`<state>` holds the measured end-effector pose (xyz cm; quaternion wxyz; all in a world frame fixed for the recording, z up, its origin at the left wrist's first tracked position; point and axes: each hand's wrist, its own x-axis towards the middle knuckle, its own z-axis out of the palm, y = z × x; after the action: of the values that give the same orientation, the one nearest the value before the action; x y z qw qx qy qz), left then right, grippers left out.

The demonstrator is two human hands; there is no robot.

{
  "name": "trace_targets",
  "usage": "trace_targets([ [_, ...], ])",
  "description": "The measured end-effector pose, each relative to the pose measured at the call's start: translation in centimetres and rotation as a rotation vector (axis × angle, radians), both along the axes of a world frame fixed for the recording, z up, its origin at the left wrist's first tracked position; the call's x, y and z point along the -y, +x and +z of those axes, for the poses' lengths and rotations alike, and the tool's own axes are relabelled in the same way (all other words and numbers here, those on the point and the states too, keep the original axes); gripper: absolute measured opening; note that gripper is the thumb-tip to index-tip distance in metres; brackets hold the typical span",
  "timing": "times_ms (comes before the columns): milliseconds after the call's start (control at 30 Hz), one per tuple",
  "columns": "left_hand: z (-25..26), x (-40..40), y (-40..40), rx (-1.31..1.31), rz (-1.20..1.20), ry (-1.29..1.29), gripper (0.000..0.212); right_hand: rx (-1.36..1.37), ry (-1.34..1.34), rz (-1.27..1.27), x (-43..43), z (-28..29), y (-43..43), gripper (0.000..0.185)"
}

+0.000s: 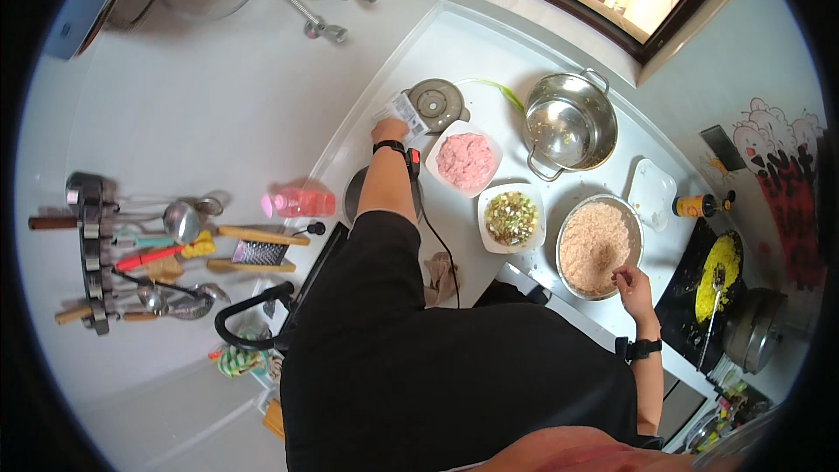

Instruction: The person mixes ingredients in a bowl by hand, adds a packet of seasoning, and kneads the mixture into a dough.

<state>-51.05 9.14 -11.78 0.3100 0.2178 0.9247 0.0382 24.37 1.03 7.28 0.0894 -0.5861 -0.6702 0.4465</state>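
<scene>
My left hand (390, 131) reaches to the far left of the counter and grips a printed plastic packet (408, 114), beside a round grey-brown lid (435, 105). My right hand (634, 288) hangs over the near rim of a metal bowl filled with a pale, crumbly mixture (595, 242). Its fingers are curled; whether they pinch anything is hidden. Between my hands stand a white bowl of pink minced meat (466, 160) and a white bowl of chopped green pieces in brown liquid (511, 217).
A two-handled steel pot (569, 123) stands at the back, near a white tray (652, 193) and a dark sauce bottle (696, 205). At right, a pan of yellow food (720, 269) holds a metal ladle. A pink bottle (303, 202) and a black cord (438, 236) are at left.
</scene>
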Motion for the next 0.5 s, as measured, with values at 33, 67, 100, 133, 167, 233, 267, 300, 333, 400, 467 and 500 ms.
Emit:
trace_targets([
  [33, -1.1, -0.6, 0.0, -0.004, -0.006, -0.055, 0.056, 0.031, 0.014, -0.001, 0.5, 0.9, -0.2, 0.010],
  [67, -2.2, -0.7, -0.1, -0.024, -0.067, -0.099, 0.053, 0.037, 0.014, -0.020, 0.9, 0.7, 0.1, 0.010],
  [100, -3.1, -1.0, 0.5, -0.062, -0.252, -0.134, 0.050, 0.040, 0.024, -0.047, 1.6, 0.6, 0.7, 0.009],
  [133, -3.8, -1.2, 0.8, -0.117, -0.440, -0.164, 0.048, 0.039, 0.031, -0.069, 2.2, 0.7, 1.0, 0.009],
  [167, -4.5, -1.1, 1.0, -0.153, -0.561, -0.157, 0.047, 0.053, 0.027, -0.091, 2.7, 0.9, 1.4, 0.009],
  [233, -5.5, -0.2, -0.7, -0.024, -0.221, 0.008, 0.040, 0.054, 0.023, -0.062, 2.8, 1.0, 1.0, 0.008],
  [267, -5.0, 1.9, -5.2, -0.045, -0.032, 0.142, 0.039, -0.008, 0.035, -0.027, 2.0, 0.3, 0.0, 0.008],
  [300, -4.1, 3.9, -9.4, -0.072, 0.138, 0.292, 0.038, -0.079, 0.053, 0.010, 1.2, -0.4, -0.9, 0.008],
  [333, -5.6, 1.8, -3.5, -0.049, 0.234, 0.439, 0.042, -0.019, 0.048, -0.033, 2.0, 0.5, 0.5, 0.007],
  [400, -3.8, 1.4, 1.3, 0.001, 0.240, 0.576, 0.041, 0.013, 0.038, -0.074, 2.7, 1.2, 1.5, 0.007],
  [467, -0.2, 2.7, 2.6, -0.005, 0.282, 0.735, 0.040, -0.005, 0.049, -0.053, 2.5, 1.5, 1.5, 0.007],
  [500, 1.7, 3.7, 2.8, 0.073, 0.306, 0.935, 0.038, -0.023, 0.062, -0.029, 2.2, 1.5, 1.3, 0.007],
])
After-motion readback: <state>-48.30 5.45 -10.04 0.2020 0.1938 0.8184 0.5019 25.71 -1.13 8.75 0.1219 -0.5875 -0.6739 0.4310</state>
